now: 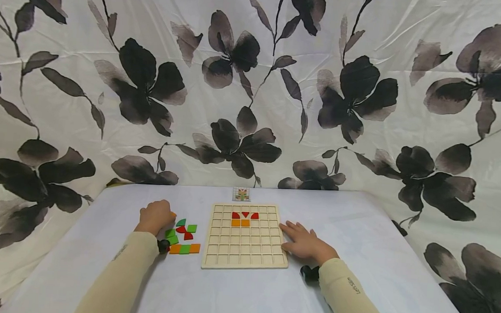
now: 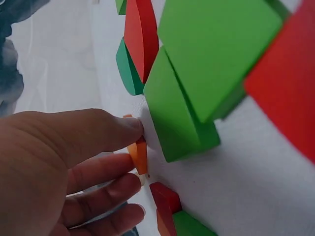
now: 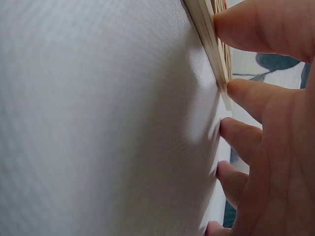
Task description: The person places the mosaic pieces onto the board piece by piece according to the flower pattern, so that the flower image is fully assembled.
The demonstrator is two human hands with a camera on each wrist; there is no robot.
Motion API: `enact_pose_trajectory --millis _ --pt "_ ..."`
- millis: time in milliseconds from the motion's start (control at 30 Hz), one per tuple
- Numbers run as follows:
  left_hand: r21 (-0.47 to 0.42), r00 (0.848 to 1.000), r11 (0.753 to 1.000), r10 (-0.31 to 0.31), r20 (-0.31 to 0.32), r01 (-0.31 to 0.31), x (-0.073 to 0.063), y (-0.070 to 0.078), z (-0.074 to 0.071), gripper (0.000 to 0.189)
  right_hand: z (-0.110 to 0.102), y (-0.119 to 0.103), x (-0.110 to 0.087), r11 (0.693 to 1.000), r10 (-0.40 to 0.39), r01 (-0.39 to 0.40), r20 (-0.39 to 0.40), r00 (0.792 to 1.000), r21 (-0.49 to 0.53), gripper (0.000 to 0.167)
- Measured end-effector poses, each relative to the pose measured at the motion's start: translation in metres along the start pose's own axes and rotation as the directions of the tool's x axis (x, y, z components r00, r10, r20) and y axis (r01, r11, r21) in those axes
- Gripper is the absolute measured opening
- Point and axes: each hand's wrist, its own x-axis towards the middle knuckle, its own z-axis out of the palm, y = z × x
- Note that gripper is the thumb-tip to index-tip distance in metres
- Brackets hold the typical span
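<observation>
In the left wrist view, an orange tile [image 2: 140,156] is pinched between the thumb and index finger of my left hand [image 1: 155,216], over the left side of the table. Close by lie loose tiles: green squares [image 1: 192,228], red pieces [image 1: 188,236], a dark green piece [image 1: 181,222] and a row of orange and green squares [image 1: 184,249]. My right hand [image 1: 305,242] rests with fingers spread at the right edge of the wooden grid board [image 1: 224,250], thumb and index fingertip touching its rim. Red pieces [image 1: 254,216] and two orange squares [image 1: 245,223] sit in the board's upper cells.
A small card with a coloured tile pattern [image 1: 242,194] lies just behind the board. White cloth covers the table [image 1: 341,213], and a floral curtain [image 1: 294,130] hangs behind it. Dark wrist cameras [image 1: 310,274] sit on both wrists.
</observation>
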Motion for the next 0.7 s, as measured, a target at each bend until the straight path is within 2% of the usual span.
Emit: enact_pose_trajectory --millis 500,600,700 --pt "-0.051 0.999 0.999 0.018 0.035 -0.016 0.001 -0.001 0.003 0.029 0.002 0.0 0.001 1.0 0.002 -0.002 -0.005 1.0 0.015 0.065" --pt "-0.072 0.999 0.997 0.033 0.033 -0.031 -0.002 0.003 0.001 0.026 0.003 0.001 0.002 1.0 0.005 -0.004 -0.008 1.0 0.013 0.065" --pt "-0.092 0.998 0.994 0.056 0.027 -0.054 -0.006 0.013 -0.002 0.026 0.003 0.002 0.004 1.0 0.009 -0.009 -0.007 1.0 0.015 0.065"
